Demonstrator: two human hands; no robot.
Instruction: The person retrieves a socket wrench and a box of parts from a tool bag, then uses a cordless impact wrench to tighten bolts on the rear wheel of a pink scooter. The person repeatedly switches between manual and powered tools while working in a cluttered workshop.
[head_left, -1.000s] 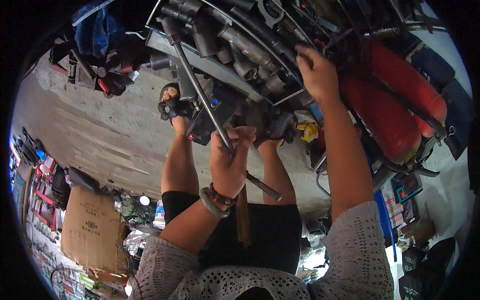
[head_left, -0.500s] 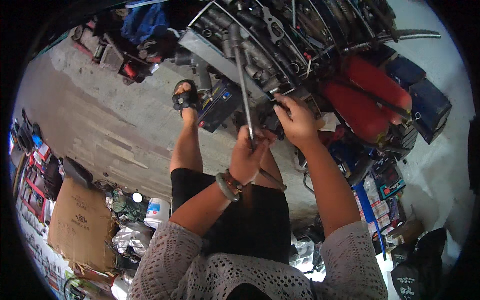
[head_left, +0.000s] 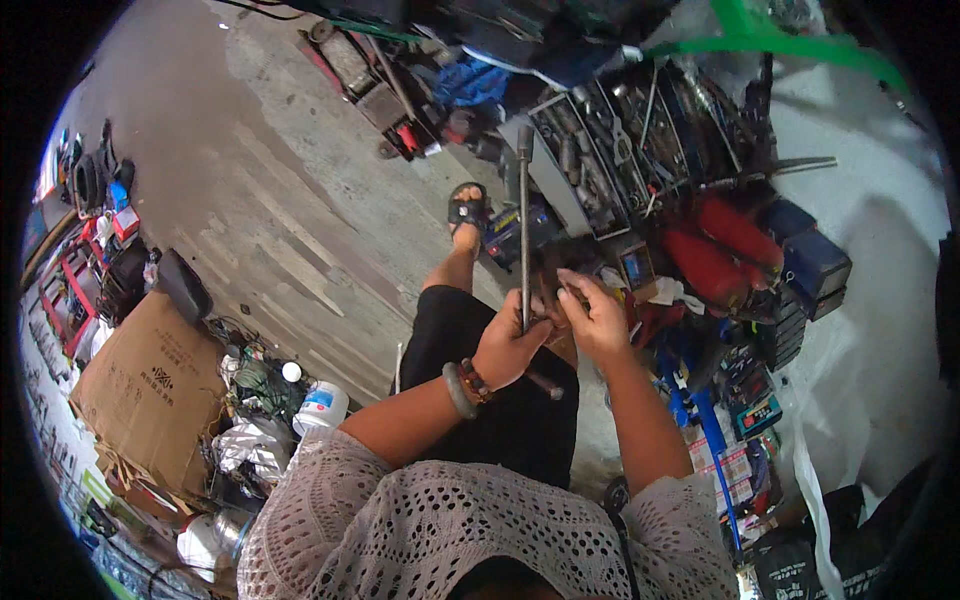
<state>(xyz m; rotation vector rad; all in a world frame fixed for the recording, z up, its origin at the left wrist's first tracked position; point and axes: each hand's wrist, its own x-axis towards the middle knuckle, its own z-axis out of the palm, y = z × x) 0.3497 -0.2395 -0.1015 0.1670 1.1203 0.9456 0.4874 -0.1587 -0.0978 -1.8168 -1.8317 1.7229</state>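
Overhead, we see left hand [head_left: 508, 345] fisted round long metal rod [head_left: 524, 230], upright above lap; right hand [head_left: 595, 318] fingers pinch rod's lower part. Risk: rod slips, drops toward sandalled foot [head_left: 466, 212].

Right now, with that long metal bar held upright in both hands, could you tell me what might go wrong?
1. The left hand grips the long metal bar low on its shaft, while the right hand only touches it with the fingers; the tall upper part could tip.
2. A slip would likely drop the bar toward the sandalled foot just beyond.
3. The open tool tray stands close behind the bar's top, so a swing might knock tools loose.
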